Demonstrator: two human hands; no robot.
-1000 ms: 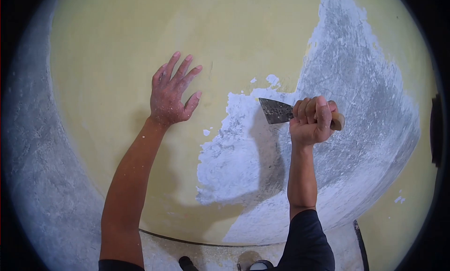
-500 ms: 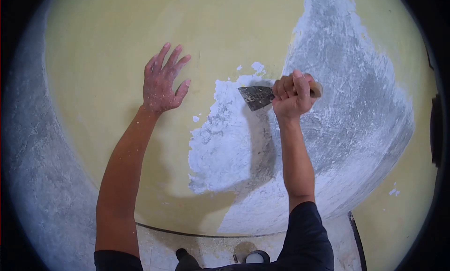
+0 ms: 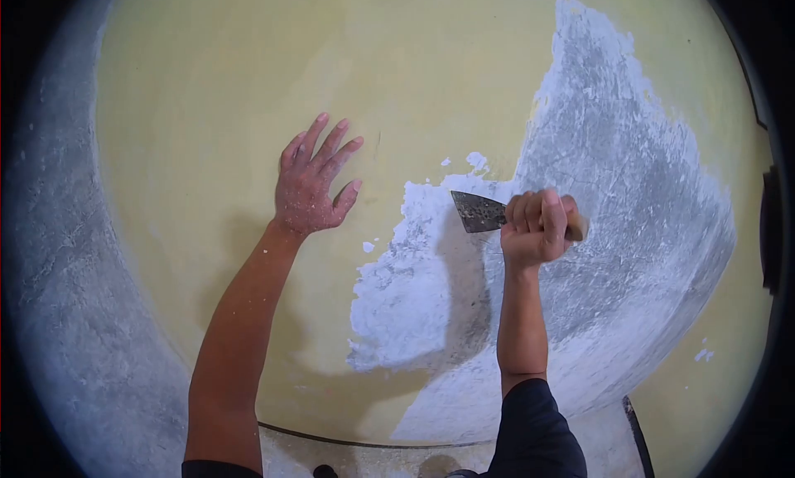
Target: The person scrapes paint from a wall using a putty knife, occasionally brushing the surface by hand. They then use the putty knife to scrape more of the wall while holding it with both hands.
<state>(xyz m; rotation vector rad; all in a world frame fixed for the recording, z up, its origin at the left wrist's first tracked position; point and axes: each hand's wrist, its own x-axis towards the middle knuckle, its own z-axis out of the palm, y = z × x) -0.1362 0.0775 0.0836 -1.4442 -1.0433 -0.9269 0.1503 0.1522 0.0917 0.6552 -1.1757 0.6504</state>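
A yellow-painted wall (image 3: 240,64) fills most of the view. My left hand (image 3: 315,184) lies flat on the paint with its fingers spread, dusted with pale specks. In my right hand (image 3: 534,230) is a scraper (image 3: 479,212), its wooden handle wrapped by my fingers and its thumb side up. The dark, spattered metal blade points left over a whitish bare patch (image 3: 414,275), just below the patch's ragged top edge. Small bare chips (image 3: 476,160) mark the paint above the blade.
Grey bare wall (image 3: 617,147) stretches right of the scraper in a tall peak. A rough grey surface (image 3: 99,329) borders the paint on the left. Along the bottom runs a dark edge line (image 3: 356,439) with floor below it. A dark object (image 3: 770,230) stands at the far right.
The whole scene sits lower and slightly right in the view. The scraper blade is turned a little more level, still over the whitish patch. My left hand keeps its place on the wall.
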